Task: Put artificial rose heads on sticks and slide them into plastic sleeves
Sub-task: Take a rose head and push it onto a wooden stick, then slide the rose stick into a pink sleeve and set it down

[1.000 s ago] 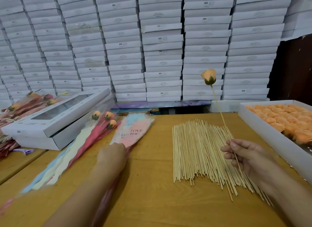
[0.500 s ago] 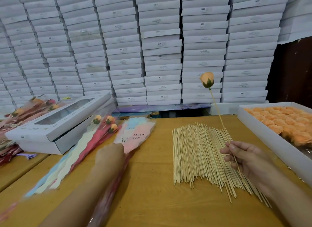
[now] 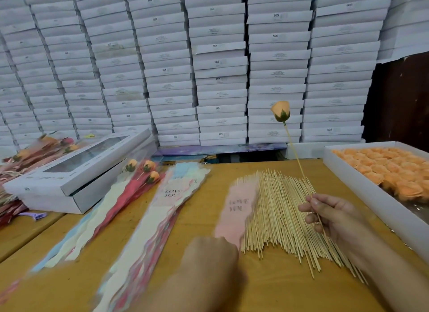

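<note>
"LOVE YOU" on the plastic sleeves (image 3: pixel 173 193); "SGS" on the stacked boxes (image 3: pixel 276 15).

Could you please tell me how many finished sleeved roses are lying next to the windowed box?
3, side by side just right of the windowed box: one nearest it, one in the middle, one slightly nearer the camera. Others may lie hidden; the blurry pile far left isn't counted.

Orange rose head (image 3: pixel 280 110), pale sticks (image 3: pixel 278 216), pink lettered sleeve (image 3: pixel 236 213), white boxes (image 3: pixel 220 63).
</note>
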A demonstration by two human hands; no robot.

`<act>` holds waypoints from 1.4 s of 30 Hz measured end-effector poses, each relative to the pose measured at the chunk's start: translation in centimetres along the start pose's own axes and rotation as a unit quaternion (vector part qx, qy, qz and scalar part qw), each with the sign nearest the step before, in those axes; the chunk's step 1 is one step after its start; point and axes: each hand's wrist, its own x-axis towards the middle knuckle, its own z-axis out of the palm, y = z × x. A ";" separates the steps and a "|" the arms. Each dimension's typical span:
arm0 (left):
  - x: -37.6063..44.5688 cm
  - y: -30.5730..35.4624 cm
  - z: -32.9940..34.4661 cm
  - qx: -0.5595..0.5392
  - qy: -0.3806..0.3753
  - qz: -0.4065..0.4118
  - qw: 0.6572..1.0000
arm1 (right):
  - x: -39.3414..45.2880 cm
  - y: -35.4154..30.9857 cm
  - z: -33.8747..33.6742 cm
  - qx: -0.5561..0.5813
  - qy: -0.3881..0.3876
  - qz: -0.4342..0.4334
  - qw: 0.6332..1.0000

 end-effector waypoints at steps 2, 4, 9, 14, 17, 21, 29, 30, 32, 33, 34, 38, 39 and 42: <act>0.3 0.1 -0.3 -0.049 -0.009 -0.008 0.999 | -0.1 0.0 0.0 -0.002 0.002 -0.001 1.000; 1.7 -0.5 -0.2 -0.113 0.057 -0.034 0.991 | 0.0 0.0 0.0 -0.006 0.005 -0.001 1.000; 7.0 -2.0 1.3 -0.389 0.094 -0.109 0.910 | -0.2 0.0 0.1 -0.021 0.010 -0.004 1.000; 10.7 -0.5 3.0 -0.348 0.102 -0.120 0.924 | -0.1 -0.2 0.0 -0.011 0.013 0.002 1.000; 11.7 -0.2 2.1 -0.432 0.072 -0.135 0.889 | -0.2 -0.2 0.0 -0.013 0.013 0.000 1.000; 12.1 -0.5 1.3 -0.516 0.016 -0.159 0.841 | -0.2 -0.2 -0.1 -0.008 0.008 0.002 1.000; 9.8 -0.8 1.8 -0.648 0.082 -0.144 0.744 | 0.4 -0.3 -0.3 0.103 -0.012 0.051 0.993; 9.3 -0.8 1.4 -0.666 0.078 -0.135 0.729 | 0.4 -0.4 -0.3 0.119 -0.018 0.060 0.991; 8.2 -0.5 0.7 -0.710 0.051 -0.111 0.693 | 0.3 -0.5 -0.5 0.131 -0.031 0.072 0.988; 7.7 -0.2 0.4 -0.733 0.034 -0.095 0.673 | 0.2 -0.5 -0.5 0.123 -0.036 0.073 0.989; 7.1 0.1 0.1 -0.755 0.019 -0.078 0.651 | 0.1 -0.5 -0.5 0.106 -0.041 0.073 0.991; 5.5 1.9 0.0 -0.803 -0.009 -0.002 0.595 | -0.2 -0.3 -0.4 0.044 -0.038 0.062 0.996; 5.3 2.2 0.1 -0.807 -0.006 0.007 0.591 | -0.2 -0.3 -0.3 0.039 -0.029 0.061 0.997; 4.9 2.7 0.2 -0.809 0.023 0.017 0.587 | -0.3 -0.4 -0.1 0.038 0.004 0.067 0.997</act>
